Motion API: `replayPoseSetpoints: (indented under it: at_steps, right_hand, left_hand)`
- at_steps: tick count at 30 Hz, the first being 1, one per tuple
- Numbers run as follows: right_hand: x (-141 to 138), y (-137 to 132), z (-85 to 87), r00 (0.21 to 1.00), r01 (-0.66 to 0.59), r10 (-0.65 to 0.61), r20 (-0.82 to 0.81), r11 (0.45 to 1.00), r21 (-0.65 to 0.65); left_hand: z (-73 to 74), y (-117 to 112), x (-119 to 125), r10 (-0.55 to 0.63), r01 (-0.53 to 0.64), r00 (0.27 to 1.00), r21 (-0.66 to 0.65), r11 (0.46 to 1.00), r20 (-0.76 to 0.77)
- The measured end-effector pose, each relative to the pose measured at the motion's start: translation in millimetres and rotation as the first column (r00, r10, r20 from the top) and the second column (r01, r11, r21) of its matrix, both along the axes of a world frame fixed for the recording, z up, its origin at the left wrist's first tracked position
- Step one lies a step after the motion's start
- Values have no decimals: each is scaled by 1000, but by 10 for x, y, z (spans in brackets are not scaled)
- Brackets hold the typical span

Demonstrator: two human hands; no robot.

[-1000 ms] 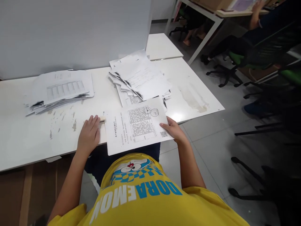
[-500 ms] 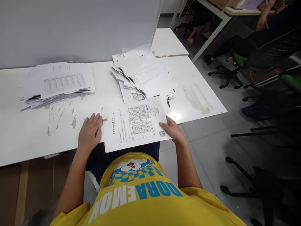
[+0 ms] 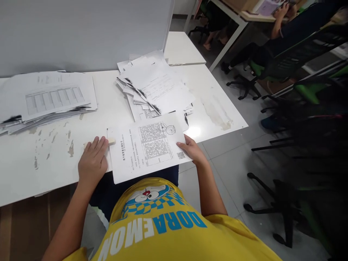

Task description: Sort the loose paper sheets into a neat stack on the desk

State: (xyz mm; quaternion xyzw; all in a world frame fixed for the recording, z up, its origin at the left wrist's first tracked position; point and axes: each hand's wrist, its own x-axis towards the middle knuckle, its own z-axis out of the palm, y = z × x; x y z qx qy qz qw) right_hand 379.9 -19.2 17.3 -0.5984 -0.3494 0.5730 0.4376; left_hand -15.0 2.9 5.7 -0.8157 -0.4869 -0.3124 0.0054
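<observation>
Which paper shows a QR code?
The printed sheet held by the right hand, its QR code near that hand. The stack at left and messy pile beyond show none.

And here's a bright yellow shirt [image 3: 168, 240] blazing across the bottom centre, blue checks [image 3: 144, 208] on it, lettering [image 3: 159, 225] split blue and white! Mid-frame, white paper [image 3: 148, 146] with black print and a round black stamp [image 3: 170, 129]. White tabletop [image 3: 59, 170] at left, blotched greyish tan; pale grey panel [image 3: 81, 32] upper left; black chair [image 3: 288, 64], green seat [image 3: 257, 69], upper right!
</observation>
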Motion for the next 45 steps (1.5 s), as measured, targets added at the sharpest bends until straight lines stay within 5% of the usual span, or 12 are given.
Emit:
replayPoseSetpoints:
  at_steps: [6,11,14,17,21,24,28,33,35,37,40,45]
  right_hand:
    - [81,235,545,997,-9,-14,80,961,275]
    - [-224,1248,996,982,-102,-30,184,741,664]
    - [-971,2019,890,984,-151,38,172,685,712]
    - [-1947,2533,614,986,-168,118,120,727,665]
    - [-2897,2747,363,958,-281,217,186,831,480]
    - [-3130,2699,314,916,-294,141,375,873,390]
    - [-2952,2408,264,858,-248,-30,513,851,463]
    - [-2176,1924,300,790,-464,-56,610,596,655]
    - [-1727,1838,356,741,-501,-130,658,545,672]
    - [-1245,1807,380,654,-507,-207,728,594,624]
    - [-593,1721,290,537,-438,-177,825,777,452]
    - [-84,1198,-37,563,-288,-86,822,912,292]
  left_hand:
    - [14,-88,53,37,-33,999,174,984,-16]
    - [43,-187,75,122,-115,992,210,971,-22]
    - [64,-208,81,124,-123,992,166,978,5]
    - [65,-221,86,123,-127,992,164,978,37]
    - [41,-246,89,139,-145,989,190,971,44]
    - [34,-261,78,131,-135,991,217,967,31]
    - [50,-260,52,124,-125,992,224,966,18]
    - [65,-223,16,108,-109,994,212,971,16]
    - [66,-191,1,100,-98,995,213,972,4]
    - [64,-154,-10,94,-90,996,230,969,-6]
    - [59,-108,-15,87,-78,996,272,959,-18]
    - [48,-87,-28,96,-84,995,288,954,-30]
